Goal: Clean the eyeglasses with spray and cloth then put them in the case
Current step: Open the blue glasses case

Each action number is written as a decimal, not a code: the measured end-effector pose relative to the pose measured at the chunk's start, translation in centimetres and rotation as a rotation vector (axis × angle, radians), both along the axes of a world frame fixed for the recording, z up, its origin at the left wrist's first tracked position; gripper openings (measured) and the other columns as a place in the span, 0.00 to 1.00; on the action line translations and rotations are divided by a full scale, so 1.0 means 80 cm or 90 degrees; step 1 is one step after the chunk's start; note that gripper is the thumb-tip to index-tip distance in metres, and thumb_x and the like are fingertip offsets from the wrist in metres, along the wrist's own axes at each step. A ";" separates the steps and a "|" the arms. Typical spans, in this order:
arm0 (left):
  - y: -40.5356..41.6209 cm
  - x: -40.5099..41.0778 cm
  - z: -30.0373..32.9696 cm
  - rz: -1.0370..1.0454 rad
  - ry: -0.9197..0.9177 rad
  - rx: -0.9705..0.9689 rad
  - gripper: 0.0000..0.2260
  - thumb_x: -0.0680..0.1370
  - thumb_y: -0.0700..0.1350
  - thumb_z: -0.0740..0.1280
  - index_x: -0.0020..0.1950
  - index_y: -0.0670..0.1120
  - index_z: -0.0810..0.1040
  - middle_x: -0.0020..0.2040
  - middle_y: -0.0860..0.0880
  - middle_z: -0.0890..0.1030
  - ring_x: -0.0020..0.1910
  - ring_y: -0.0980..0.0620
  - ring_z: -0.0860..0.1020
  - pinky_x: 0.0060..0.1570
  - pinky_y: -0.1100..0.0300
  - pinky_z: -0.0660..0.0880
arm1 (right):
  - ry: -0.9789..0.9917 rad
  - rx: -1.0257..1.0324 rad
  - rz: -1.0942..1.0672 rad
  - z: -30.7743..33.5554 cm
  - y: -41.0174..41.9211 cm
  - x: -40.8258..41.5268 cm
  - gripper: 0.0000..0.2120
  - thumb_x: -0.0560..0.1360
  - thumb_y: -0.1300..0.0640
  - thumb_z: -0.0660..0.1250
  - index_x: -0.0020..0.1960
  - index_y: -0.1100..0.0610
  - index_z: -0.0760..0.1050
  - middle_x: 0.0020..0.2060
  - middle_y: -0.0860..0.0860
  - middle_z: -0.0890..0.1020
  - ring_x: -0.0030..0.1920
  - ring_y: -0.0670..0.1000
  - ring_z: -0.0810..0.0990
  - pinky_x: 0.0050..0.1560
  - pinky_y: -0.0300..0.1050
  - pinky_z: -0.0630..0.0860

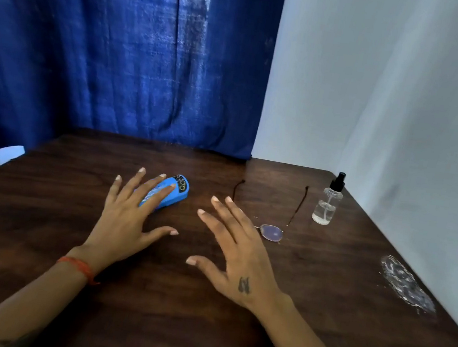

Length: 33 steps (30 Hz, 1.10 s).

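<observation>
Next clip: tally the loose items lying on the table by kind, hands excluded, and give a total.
Blue eyeglass case: 1
Eyeglasses: 1
Clear spray bottle: 1
Crinkled clear plastic piece, possibly a wrapper: 1
Total: 4
No separate cloth is recognisable.

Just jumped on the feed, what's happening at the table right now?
A person has both hands spread open above a dark wooden table, holding nothing. The left hand hovers over a closed blue eyeglass case; whether it touches is unclear. The right hand partly hides the eyeglasses, which lie unfolded on the table. A clear spray bottle stands upright to their right, untouched. No cloth is clearly visible. Cleaning looks not yet started.
</observation>
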<state>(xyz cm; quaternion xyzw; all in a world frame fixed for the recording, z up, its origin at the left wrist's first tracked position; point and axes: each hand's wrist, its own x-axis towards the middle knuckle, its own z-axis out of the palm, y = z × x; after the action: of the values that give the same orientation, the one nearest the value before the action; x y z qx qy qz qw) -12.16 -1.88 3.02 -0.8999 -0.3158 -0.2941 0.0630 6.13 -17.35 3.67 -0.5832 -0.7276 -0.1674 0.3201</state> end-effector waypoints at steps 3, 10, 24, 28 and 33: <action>0.021 -0.030 -0.001 0.091 0.019 -0.032 0.42 0.65 0.77 0.48 0.74 0.55 0.57 0.75 0.49 0.61 0.74 0.41 0.54 0.66 0.32 0.54 | -0.035 -0.014 0.029 0.014 0.041 -0.029 0.31 0.74 0.38 0.61 0.72 0.52 0.62 0.74 0.53 0.60 0.75 0.52 0.51 0.74 0.54 0.53; 0.048 -0.052 -0.030 0.081 -0.140 -0.255 0.50 0.58 0.77 0.59 0.72 0.62 0.38 0.77 0.49 0.44 0.75 0.42 0.47 0.70 0.36 0.55 | -0.097 -0.129 0.019 0.013 0.153 -0.048 0.35 0.74 0.43 0.64 0.75 0.48 0.53 0.76 0.53 0.52 0.75 0.53 0.48 0.74 0.57 0.47; 0.053 -0.056 -0.029 -0.011 -0.200 -0.312 0.32 0.69 0.54 0.72 0.70 0.48 0.66 0.65 0.47 0.73 0.63 0.51 0.71 0.62 0.59 0.67 | -0.190 -0.403 0.067 0.031 0.229 -0.028 0.31 0.72 0.47 0.67 0.72 0.48 0.60 0.70 0.49 0.67 0.70 0.50 0.62 0.72 0.57 0.47; 0.032 -0.065 -0.021 -0.049 -0.266 -0.347 0.30 0.65 0.54 0.74 0.65 0.49 0.72 0.61 0.54 0.75 0.61 0.56 0.73 0.61 0.68 0.65 | -0.175 -0.339 0.102 0.028 0.190 -0.025 0.28 0.74 0.44 0.64 0.71 0.50 0.62 0.68 0.49 0.70 0.68 0.50 0.65 0.72 0.54 0.52; 0.000 -0.074 -0.024 -0.074 -0.225 -0.358 0.30 0.63 0.49 0.78 0.64 0.50 0.74 0.59 0.56 0.75 0.58 0.65 0.71 0.56 0.81 0.62 | -0.128 -0.137 0.127 -0.017 0.135 -0.018 0.26 0.73 0.42 0.61 0.65 0.57 0.71 0.61 0.54 0.77 0.62 0.56 0.74 0.65 0.53 0.69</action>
<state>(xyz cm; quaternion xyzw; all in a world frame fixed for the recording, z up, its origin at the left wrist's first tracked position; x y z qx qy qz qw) -18.08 -1.91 1.06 -0.8337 -0.3386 -0.3500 -0.2605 4.67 -6.53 2.28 -0.5191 -0.8241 -0.1134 0.1965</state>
